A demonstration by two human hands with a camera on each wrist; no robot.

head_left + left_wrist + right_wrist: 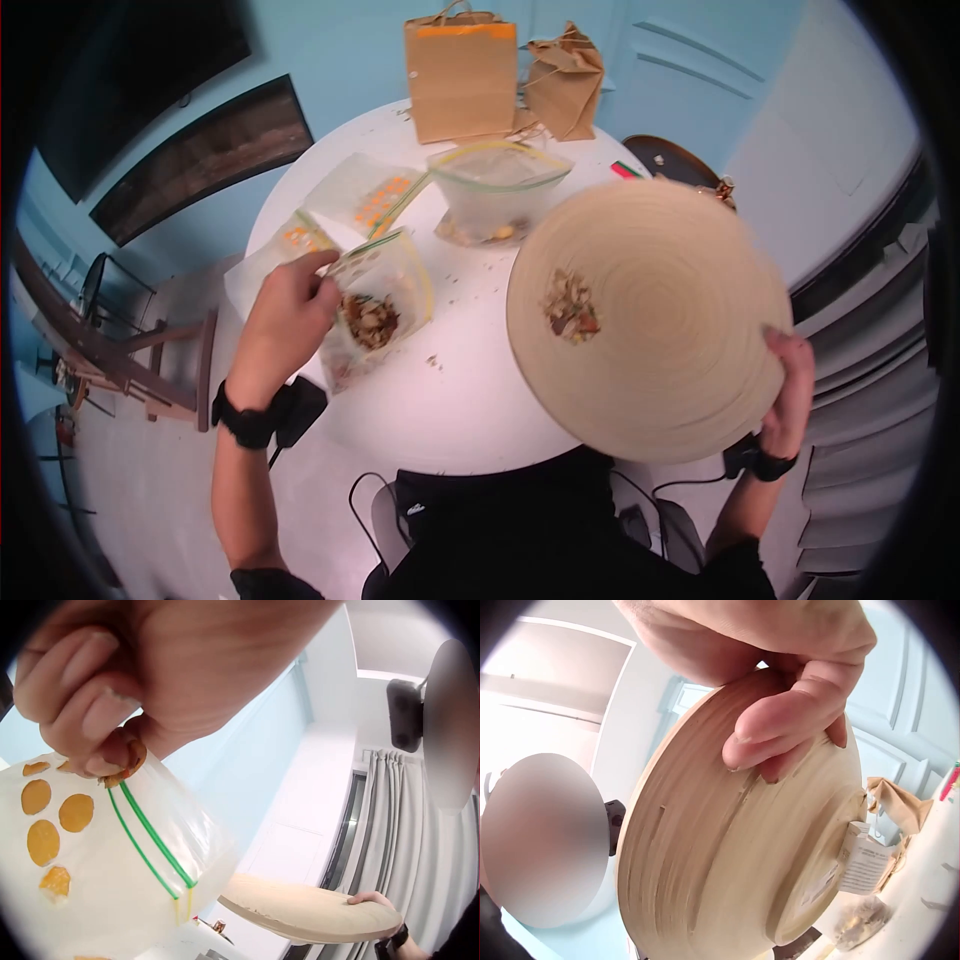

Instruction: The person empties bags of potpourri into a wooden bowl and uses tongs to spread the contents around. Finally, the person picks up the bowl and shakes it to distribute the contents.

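My left hand (290, 310) pinches the top edge of a clear zip bag (415, 275). In the left wrist view, its green zip lines run down from the fingertips, where a brown-orange patch shows. Inside that bag lies a mix of brown dried pieces (370, 320). My right hand (795, 380) grips the rim of a wide, pale wooden bowl (680, 300), raised at the table's right side and tilted leftward. A small heap of dried bits (572, 305) sits on the bowl's left inner side. From the right wrist, the bowl's ringed underside (727, 847) shows, fingers lying against it.
Another zip bag (495, 185) stands open mid-table, holding pieces at its bottom. Orange-spotted flat bags (345, 185) lie at the left. Two paper bags (460, 90) stand at the back. Crumbs (433, 362) dot the round white table (440, 430). A dark round stool (665, 160) stands behind the bowl.
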